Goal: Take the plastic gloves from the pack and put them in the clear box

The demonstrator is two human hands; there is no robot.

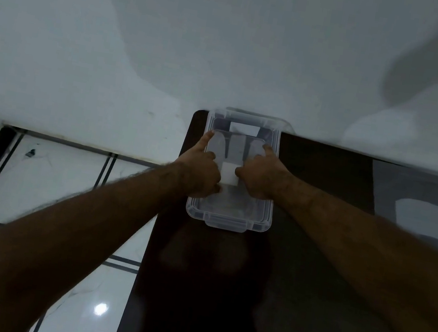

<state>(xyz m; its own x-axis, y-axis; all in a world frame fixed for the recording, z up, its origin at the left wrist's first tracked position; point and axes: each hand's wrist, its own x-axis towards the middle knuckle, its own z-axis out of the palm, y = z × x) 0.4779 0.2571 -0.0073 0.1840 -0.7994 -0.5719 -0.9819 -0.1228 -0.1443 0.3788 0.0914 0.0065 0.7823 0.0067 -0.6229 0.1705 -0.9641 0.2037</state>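
The clear box (pixel 228 219) is set at the dark table's (pixel 192 290) far edge against the wall. Translucent gloves (pixel 233 151) are pressed inside by the left hand (pixel 199 171) and right hand (pixel 260 175), forefingers extended, other fingers curled.

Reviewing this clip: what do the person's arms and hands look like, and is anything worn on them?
Both forearms are bare as far as the frame shows, with no sleeves in view. The left hand and right hand wear no gloves, and no rings, watch or bands can be made out. The forearms show visible hair. The dim lighting hides finer detail.

clear box (pixel 228 219), dark brown table (pixel 192 290)
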